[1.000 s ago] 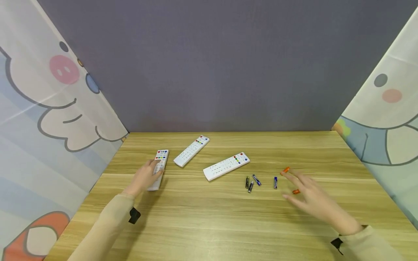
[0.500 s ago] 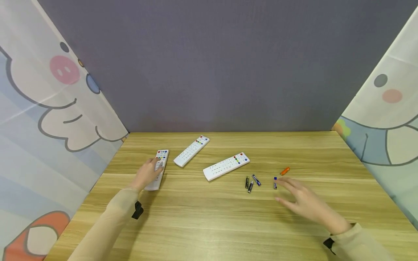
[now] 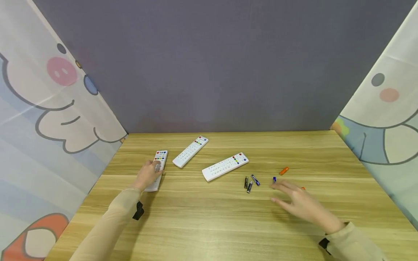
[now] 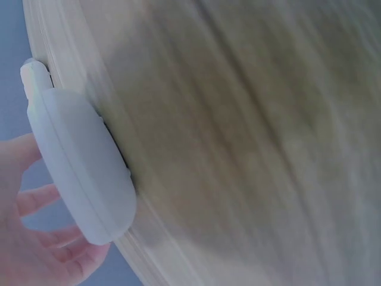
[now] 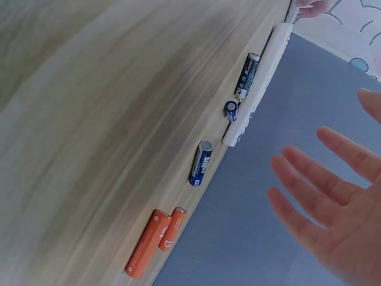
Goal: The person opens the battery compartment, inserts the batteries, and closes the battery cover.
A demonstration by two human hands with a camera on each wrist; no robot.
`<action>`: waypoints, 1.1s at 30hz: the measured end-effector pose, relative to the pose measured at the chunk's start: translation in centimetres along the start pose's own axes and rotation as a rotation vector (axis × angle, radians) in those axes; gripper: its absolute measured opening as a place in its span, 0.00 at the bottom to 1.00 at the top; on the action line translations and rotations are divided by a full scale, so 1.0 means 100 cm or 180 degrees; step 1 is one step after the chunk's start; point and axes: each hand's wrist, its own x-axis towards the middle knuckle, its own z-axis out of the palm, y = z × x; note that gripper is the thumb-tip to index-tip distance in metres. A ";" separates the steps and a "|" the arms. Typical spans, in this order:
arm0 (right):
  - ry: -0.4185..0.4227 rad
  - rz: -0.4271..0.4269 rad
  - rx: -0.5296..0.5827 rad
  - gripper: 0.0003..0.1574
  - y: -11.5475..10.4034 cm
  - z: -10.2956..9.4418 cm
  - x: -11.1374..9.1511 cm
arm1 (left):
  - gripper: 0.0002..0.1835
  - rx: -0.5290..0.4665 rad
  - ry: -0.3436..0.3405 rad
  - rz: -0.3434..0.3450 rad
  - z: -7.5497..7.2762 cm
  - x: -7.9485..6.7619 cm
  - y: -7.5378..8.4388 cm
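Observation:
At the left of the table my left hand (image 3: 147,177) grips a white remote control (image 3: 152,186) that lies on the wood. In the left wrist view its fingers bend round one long edge of the remote control (image 4: 83,161), and the thumb meets its top. My right hand (image 3: 302,204) hovers with spread fingers and holds nothing. Just ahead of its fingertips lies a blue battery (image 3: 274,179). An orange battery (image 3: 284,171) lies farther back; the other orange battery (image 3: 303,188) is mostly hidden behind the hand. In the right wrist view the right hand (image 5: 336,208) appears above the table.
Two more remotes lie farther right: the back remote (image 3: 190,151) and the middle remote (image 3: 225,166). Between the middle remote and the right hand are a dark battery (image 3: 246,182), a second dark battery (image 3: 249,187) and a blue battery (image 3: 255,180). A grey panel (image 3: 209,72) borders the back.
My right hand has moved left and nearer, away from the orange batteries towards the blue battery. My left hand has shifted slightly right on the remote control. The view has tilted slightly.

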 end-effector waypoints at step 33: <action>-0.0219 0.0012 0.0038 0.20 -0.015 0.009 0.014 | 0.28 -0.0920 -0.0072 -0.0506 -0.007 -0.006 0.000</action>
